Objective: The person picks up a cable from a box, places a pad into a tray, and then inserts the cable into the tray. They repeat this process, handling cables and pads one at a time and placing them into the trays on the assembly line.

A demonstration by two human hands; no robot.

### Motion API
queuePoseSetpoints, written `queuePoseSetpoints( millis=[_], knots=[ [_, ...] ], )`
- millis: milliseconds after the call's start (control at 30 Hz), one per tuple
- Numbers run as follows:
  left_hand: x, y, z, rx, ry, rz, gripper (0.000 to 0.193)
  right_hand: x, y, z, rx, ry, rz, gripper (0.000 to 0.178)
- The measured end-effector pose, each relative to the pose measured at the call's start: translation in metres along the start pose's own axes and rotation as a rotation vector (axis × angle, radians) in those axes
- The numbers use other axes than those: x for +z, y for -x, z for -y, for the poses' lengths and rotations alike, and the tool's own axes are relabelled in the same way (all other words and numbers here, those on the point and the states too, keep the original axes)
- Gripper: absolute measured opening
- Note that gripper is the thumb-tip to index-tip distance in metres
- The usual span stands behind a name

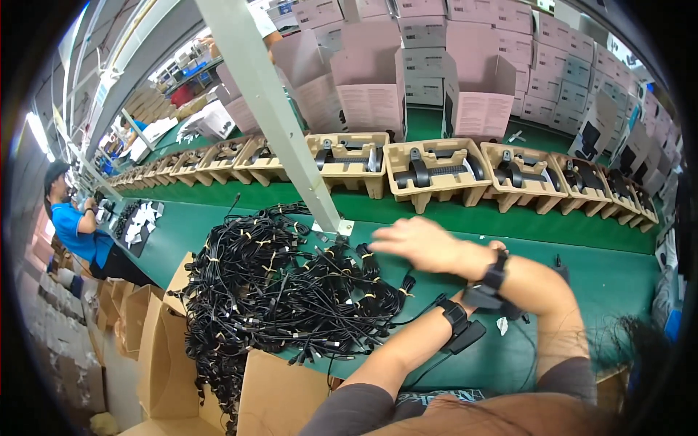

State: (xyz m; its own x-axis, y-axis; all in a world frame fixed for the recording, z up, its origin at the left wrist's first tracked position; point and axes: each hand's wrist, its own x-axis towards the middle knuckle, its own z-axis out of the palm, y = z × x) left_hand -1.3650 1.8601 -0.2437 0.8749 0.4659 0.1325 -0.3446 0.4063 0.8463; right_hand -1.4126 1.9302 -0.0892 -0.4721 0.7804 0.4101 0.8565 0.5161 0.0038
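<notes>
My right hand (416, 243) reaches left across the table, fingers stretched out and slightly blurred, above the right edge of a big heap of black cables (269, 283). Many cables are coiled and tied with tan ties. Nothing shows in that hand. My forearms cross, the right one over the left. Most of my left hand (498, 245) is hidden behind the right wrist; only a bit of it shows beyond, so its grip is out of sight. Each wrist wears a black strap with a dark box. One tied cable bundle (371, 272) lies nearest the right hand.
Moulded cardboard trays (436, 174) holding black devices stand in a row behind the green table (603, 291). Open cartons and stacked boxes (560, 65) rise behind. A pale metal post (280, 109) stands ahead. An open cardboard box (167, 356) is at lower left; a person in blue (76, 225) stands beyond.
</notes>
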Motion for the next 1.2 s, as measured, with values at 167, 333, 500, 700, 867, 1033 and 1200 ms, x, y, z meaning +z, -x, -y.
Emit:
queuePoseSetpoints(
  millis=[167, 333, 500, 700, 867, 1033, 1200],
  knots=[
    [0.018, 0.020, -0.025, 0.302, -0.517, 0.095, 0.023, 0.037, -0.006, -0.009, -0.082, 0.043, 0.333, 0.037],
    [0.008, 0.038, -0.043, 0.544, -0.964, 0.013, 0.018, -0.029, 0.030, -0.026, 0.313, -0.239, -0.151, 0.030],
    [0.016, 0.043, -0.093, 0.949, -0.840, -0.115, 0.029, -0.102, 0.114, -0.029, 0.611, 0.044, -0.114, 0.032],
    [0.025, 0.033, -0.146, 0.860, -1.051, -0.026, 0.066, -0.140, 0.164, 0.025, 0.614, -0.195, 0.292, 0.028],
    [0.010, 0.029, -0.108, 0.509, -0.779, 0.267, 0.045, -0.142, 0.167, 0.038, 0.750, -0.686, 0.189, 0.028],
    [0.036, 0.035, -0.139, 0.838, -0.787, -0.027, 0.052, -0.135, 0.177, 0.038, 0.729, -0.792, 0.513, 0.027],
    [-0.003, 0.035, -0.096, 0.017, -0.580, 0.550, 0.035, -0.140, 0.159, 0.051, 0.839, -0.934, 0.208, 0.026]
  ],
)
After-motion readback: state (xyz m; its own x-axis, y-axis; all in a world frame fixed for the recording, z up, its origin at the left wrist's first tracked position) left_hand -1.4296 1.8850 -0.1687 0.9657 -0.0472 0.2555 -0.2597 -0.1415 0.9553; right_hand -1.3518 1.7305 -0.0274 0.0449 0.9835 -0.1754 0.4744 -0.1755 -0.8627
